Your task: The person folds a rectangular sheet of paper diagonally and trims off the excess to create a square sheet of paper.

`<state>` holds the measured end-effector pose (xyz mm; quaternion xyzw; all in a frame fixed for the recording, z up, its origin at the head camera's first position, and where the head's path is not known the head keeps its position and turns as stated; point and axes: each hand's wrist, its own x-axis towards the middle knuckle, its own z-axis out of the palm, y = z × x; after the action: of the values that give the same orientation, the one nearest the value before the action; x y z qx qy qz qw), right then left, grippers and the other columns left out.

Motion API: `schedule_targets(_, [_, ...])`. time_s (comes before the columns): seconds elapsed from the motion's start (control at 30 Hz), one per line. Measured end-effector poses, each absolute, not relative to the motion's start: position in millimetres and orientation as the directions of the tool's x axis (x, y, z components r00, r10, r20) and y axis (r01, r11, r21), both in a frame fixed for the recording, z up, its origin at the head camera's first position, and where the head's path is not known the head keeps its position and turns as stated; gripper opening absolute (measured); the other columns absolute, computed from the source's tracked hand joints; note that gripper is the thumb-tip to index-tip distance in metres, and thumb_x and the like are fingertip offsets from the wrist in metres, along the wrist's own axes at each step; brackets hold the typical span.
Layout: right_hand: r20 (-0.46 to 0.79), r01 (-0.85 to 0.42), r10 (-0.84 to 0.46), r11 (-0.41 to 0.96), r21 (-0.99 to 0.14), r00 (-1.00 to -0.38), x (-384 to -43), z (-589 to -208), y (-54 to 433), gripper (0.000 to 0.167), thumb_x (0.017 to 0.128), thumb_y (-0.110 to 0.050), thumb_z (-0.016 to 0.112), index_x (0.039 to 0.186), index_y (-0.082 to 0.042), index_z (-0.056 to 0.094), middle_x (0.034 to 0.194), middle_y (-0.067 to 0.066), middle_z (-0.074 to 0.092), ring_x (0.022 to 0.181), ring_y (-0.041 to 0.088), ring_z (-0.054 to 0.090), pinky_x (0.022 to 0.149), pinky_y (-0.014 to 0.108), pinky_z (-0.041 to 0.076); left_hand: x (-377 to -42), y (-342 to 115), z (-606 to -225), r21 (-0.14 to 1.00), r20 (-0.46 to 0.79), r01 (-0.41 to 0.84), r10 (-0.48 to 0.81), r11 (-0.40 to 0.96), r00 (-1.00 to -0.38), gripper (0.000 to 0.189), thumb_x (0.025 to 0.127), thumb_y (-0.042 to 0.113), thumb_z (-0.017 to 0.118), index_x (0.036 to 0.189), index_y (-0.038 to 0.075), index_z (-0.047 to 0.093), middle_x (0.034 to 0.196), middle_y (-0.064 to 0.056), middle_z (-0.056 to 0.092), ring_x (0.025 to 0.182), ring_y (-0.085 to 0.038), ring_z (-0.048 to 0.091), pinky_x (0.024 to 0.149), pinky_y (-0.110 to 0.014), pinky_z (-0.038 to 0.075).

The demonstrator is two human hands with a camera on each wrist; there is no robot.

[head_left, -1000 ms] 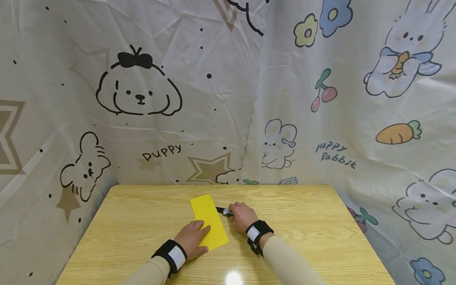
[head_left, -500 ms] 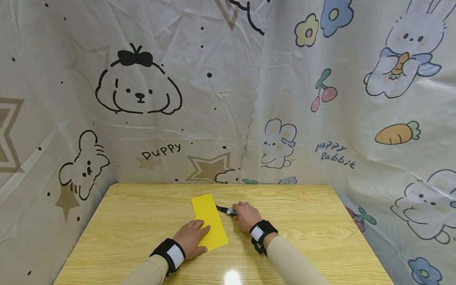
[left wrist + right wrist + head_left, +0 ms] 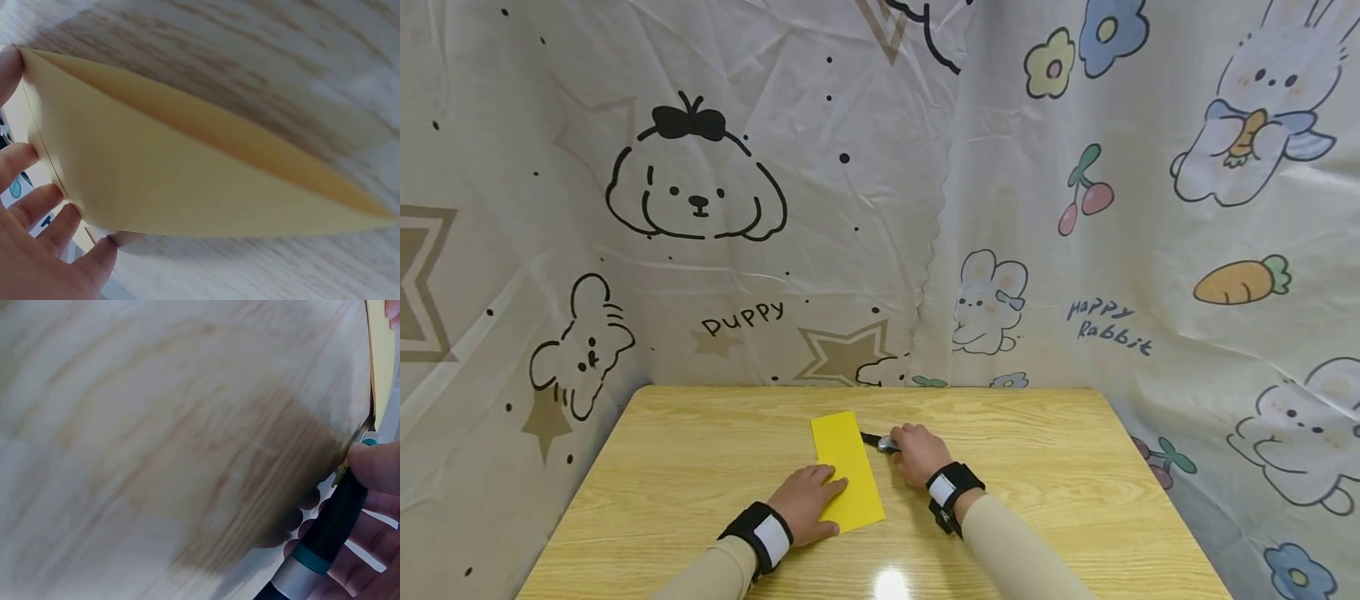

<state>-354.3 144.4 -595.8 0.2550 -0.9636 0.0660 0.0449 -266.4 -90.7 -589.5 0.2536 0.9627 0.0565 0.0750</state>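
A folded sheet of yellow paper [image 3: 848, 471] lies on the table, and its two layers gape apart along one side in the left wrist view. My left hand [image 3: 806, 504] rests on the paper's left part with fingers fairly straight, thumb near the front edge. To the right, my right hand [image 3: 919, 455] grips what looks like a utility knife [image 3: 334, 515], with a black handle, teal bands and a silver section. Its dark, narrow front part meets the right edge of the paper; whether the tip sits inside the fold is hidden.
The light wooden table [image 3: 1037, 467] extends around both hands. A printed cloth [image 3: 880, 208] hangs behind it and along both sides.
My right hand has drawn slightly to the right, with the knife in it. The paper's far end has shifted a little to the right. The left hand stays almost in place.
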Motion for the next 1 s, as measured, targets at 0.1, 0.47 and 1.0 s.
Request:
schedule_targets(0.1, [0.124,-0.5,-0.488,0.86,-0.104,-0.864,-354,-595,146,0.023,0.085,-0.017,0.071,0.107,-0.014,0.065,0.087,-0.001,0.059,0.077,0.016,0.056,0.063,0.031,0.05,-266,-92,-589,0.154,-0.123,0.477,0.496,0.865,-0.86,0.069,0.079,0.052,0.071,0.136,0.017,0.054,0.136,-0.01,0.049,0.126,-0.03,0.043,0.106,-0.047,0.034])
schedule_targets(0.47, [0.13,-0.522,-0.511,0.85,-0.071,-0.85,-358,-596,138,0.024,0.086,-0.019,0.071,0.108,-0.015,0.065,0.088,-0.002,0.059,0.078,0.014,0.056,0.063,0.029,0.05,-266,-91,-587,0.161,-0.129,0.48,0.5,0.863,-0.856,0.068,0.078,0.054,0.072,0.135,0.019,0.056,0.134,-0.008,0.05,0.124,-0.028,0.044,0.106,-0.046,0.034])
schedule_targets(1.0, [0.125,-0.475,-0.465,0.877,-0.067,-0.876,-361,-598,147,0.025,0.085,-0.019,0.072,0.108,-0.014,0.064,0.088,0.0,0.059,0.077,0.017,0.055,0.063,0.031,0.05,-266,-90,-591,0.132,-0.111,0.492,0.506,0.86,-0.855,0.068,0.078,0.055,0.071,0.135,0.02,0.055,0.133,-0.008,0.05,0.124,-0.028,0.044,0.106,-0.046,0.034])
